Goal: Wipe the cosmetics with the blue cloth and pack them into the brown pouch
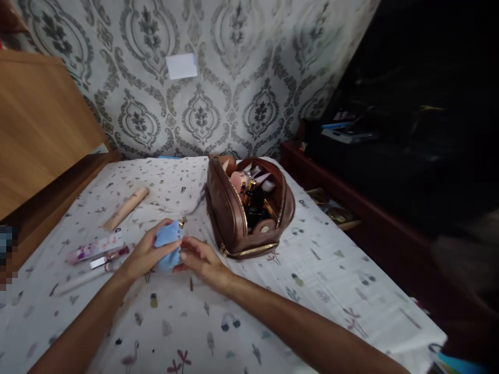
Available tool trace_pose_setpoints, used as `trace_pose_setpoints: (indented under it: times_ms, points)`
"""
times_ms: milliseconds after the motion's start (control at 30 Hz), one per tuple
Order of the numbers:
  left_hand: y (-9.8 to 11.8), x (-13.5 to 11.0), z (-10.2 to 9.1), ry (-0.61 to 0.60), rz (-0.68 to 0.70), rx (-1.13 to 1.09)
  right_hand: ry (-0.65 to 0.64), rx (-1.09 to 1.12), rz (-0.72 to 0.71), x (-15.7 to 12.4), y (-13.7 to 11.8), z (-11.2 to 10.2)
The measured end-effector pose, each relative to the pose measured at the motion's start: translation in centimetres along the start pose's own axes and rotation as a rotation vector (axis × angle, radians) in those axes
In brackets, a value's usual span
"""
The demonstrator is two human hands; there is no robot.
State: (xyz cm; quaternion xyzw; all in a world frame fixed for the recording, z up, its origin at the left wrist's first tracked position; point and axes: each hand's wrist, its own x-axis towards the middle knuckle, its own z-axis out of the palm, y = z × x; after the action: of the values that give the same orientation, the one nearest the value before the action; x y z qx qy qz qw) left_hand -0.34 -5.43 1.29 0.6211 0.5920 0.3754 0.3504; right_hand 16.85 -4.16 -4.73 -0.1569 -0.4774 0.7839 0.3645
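My left hand (146, 252) is closed around a light blue cloth (167, 236), with the thumb lying across its front. A small gold-coloured piece (181, 223) pokes out at the cloth's upper right; what it belongs to is hidden. My right hand (205, 262) meets the cloth from the right, its fingers curled against the edge. Just beyond that hand stands a brown cosmetic bag (224, 208), unzipped and full. Inside it show a pink round container (237, 181), a dark bottle with a gold cap (251, 188) and other cosmetics.
Left of my hands lie a beige tube (127, 209), a pink-and-white tube (93, 248), a lip gloss (111, 256) and a pale slim stick (80, 280). A patterned white sheet (218, 322) covers the surface. Wooden furniture (42, 119) borders the left, near a patterned wall (200, 114).
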Motion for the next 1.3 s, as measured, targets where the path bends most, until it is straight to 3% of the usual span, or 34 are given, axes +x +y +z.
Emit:
trace_pose_setpoints:
  times_ms: [167, 400, 567, 667, 800, 1000, 1167, 1300]
  points:
    - [0.6, -0.4, 0.7, -0.083, 0.078, -0.071, 0.105, 0.026, 0.047, -0.3, -1.0, 0.0]
    - [0.6, -1.0, 0.5, -0.177, 0.143, -0.013, 0.122, -0.042, 0.149, -1.1, -1.2, 0.1]
    - [0.1, -1.2, 0.5, -0.066, 0.213, 0.097, 0.164, -0.079, 0.231, -0.9, -1.6, -0.2]
    - [0.1, -1.4, 0.7, 0.083, 0.192, 0.149, 0.161, -0.145, 0.242, -0.8, -1.5, -0.4]
    - [0.2, -1.5, 1.2, 0.212, 0.104, 0.14, 0.199, -0.331, 0.157, -1.1, -1.3, -0.3]
    - [0.1, -1.5, 1.4, 0.218, 0.036, 0.157, 0.313, -0.868, -0.063, -1.9, -2.2, 0.1]
    - [0.3, -1.2, 1.5, 0.25, 0.037, 0.149, 0.335, -1.052, -0.148, -2.1, -1.9, 0.2]
    - [0.3, -1.0, 1.6, 0.218, -0.046, 0.113, 0.37, -1.178, -0.17, -2.1, -1.2, 0.2]
